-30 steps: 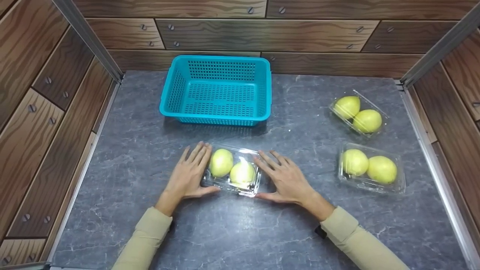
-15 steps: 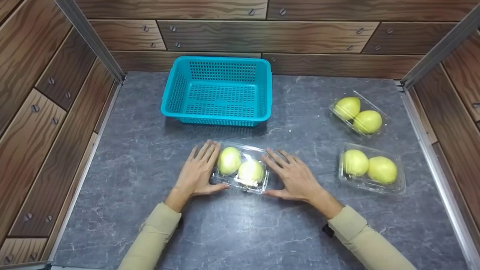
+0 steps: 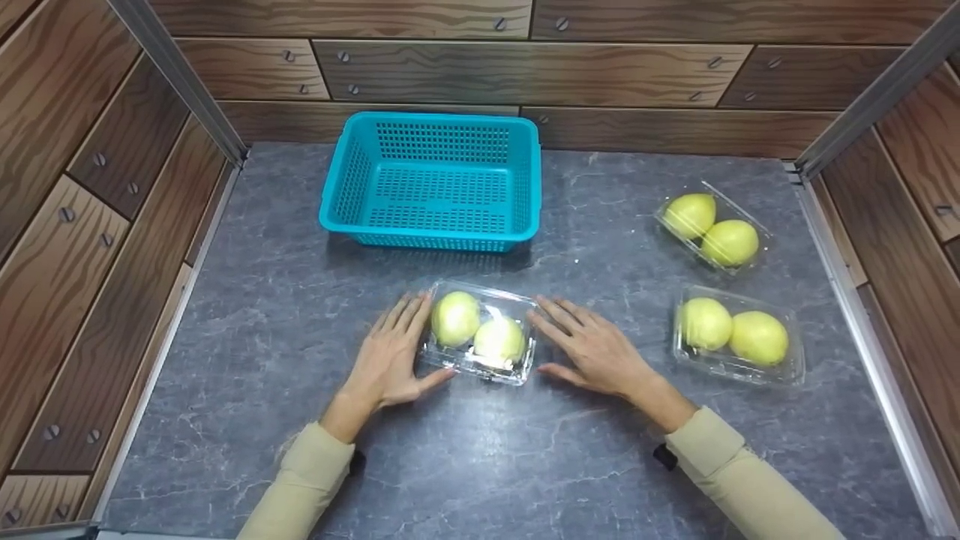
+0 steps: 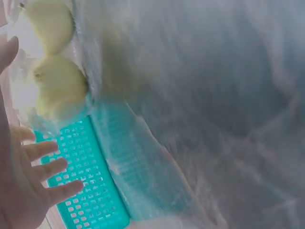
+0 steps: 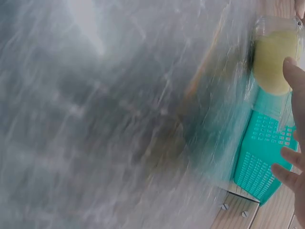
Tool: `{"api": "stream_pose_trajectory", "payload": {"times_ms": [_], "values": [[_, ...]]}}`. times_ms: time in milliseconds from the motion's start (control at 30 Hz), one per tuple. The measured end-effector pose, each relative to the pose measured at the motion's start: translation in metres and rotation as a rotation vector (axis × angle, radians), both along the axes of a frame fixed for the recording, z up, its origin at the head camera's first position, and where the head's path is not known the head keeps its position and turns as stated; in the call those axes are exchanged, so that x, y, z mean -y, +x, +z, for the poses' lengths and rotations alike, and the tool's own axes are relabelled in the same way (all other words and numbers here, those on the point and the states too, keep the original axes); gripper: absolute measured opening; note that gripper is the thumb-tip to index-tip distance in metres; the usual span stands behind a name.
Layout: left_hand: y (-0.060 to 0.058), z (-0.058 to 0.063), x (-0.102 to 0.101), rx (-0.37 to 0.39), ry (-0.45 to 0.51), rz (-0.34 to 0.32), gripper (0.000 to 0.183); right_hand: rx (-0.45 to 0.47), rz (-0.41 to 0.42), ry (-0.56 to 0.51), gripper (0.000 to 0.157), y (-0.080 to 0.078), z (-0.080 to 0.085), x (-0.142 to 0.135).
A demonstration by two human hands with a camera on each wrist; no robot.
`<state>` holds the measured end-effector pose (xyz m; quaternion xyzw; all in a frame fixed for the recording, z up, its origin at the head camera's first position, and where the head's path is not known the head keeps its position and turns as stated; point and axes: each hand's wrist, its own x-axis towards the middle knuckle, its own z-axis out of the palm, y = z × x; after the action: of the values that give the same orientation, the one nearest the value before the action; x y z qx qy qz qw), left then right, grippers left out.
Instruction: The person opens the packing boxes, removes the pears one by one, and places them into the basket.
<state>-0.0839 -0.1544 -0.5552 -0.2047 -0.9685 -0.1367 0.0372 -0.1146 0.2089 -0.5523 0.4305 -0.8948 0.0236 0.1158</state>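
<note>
A clear plastic clamshell box holding two round yellow-green fruits sits on the table in front of the basket, its lid down. My left hand lies along its left side, fingers straight, thumb tip at the near edge. On the other side my right hand is spread, fingertips right at the far right corner and thumb just off the near right corner. In the left wrist view, the spread fingers of the left hand show beside the fruits. The right wrist view catches one fruit near the right thumb.
Behind the box stands a turquoise perforated basket with nothing in it. Two more clear boxes, each with a pair of the same fruits, lie at the right: one farther back, one nearer. Wood-patterned walls enclose the grey marbled table.
The box has slid slightly right and away from me between both hands. Since half a second ago, my right thumb has come off its near right corner.
</note>
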Motion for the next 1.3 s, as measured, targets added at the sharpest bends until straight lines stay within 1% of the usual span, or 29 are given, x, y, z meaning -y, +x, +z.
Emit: {"api": "stream_pose_trajectory", "payload": {"times_ms": [133, 267, 400, 500, 567, 633, 733, 833, 967, 1100, 1167, 1300], "values": [[0.013, 0.006, 0.003, 0.061, 0.181, 0.058, 0.112, -0.043, 0.037, -0.018, 0.081, -0.002, 0.001, -0.004], [0.024, 0.010, 0.005, 0.119, 0.377, 0.139, 0.106, -0.093, 0.086, -0.076, 0.076, -0.003, 0.001, -0.008], [0.033, 0.010, 0.006, 0.177, 0.608, 0.202, 0.093, -0.146, 0.129, -0.143, 0.072, -0.005, 0.001, -0.008], [0.038, 0.008, 0.005, 0.252, 0.829, 0.245, 0.081, -0.178, 0.152, -0.176, 0.068, -0.007, 0.000, -0.007], [0.041, 0.008, 0.004, 0.305, 0.960, 0.294, 0.074, -0.196, 0.167, -0.190, 0.062, -0.008, -0.001, -0.007], [0.042, 0.008, 0.002, 0.363, 1.084, 0.348, 0.068, -0.217, 0.184, -0.198, 0.052, -0.010, -0.002, -0.006], [0.044, 0.011, 0.000, 0.447, 1.244, 0.432, 0.063, -0.253, 0.212, -0.213, 0.036, -0.012, -0.004, -0.004], [0.046, 0.013, -0.002, 0.524, 1.396, 0.486, 0.062, -0.290, 0.233, -0.222, 0.032, -0.014, -0.006, -0.001], [0.048, 0.012, -0.004, 0.592, 1.549, 0.548, 0.059, -0.299, 0.250, -0.229, 0.031, -0.017, -0.009, 0.002], [0.048, 0.005, -0.006, 0.651, 1.691, 0.585, 0.051, -0.281, 0.263, -0.247, 0.027, -0.019, -0.012, 0.004], [0.048, 0.001, -0.008, 0.677, 1.743, 0.591, 0.048, -0.277, 0.268, -0.257, 0.026, -0.020, -0.012, 0.005], [0.049, -0.005, -0.015, 0.698, 1.784, 0.594, 0.044, -0.279, 0.288, -0.281, 0.028, -0.021, -0.014, 0.006]]}}
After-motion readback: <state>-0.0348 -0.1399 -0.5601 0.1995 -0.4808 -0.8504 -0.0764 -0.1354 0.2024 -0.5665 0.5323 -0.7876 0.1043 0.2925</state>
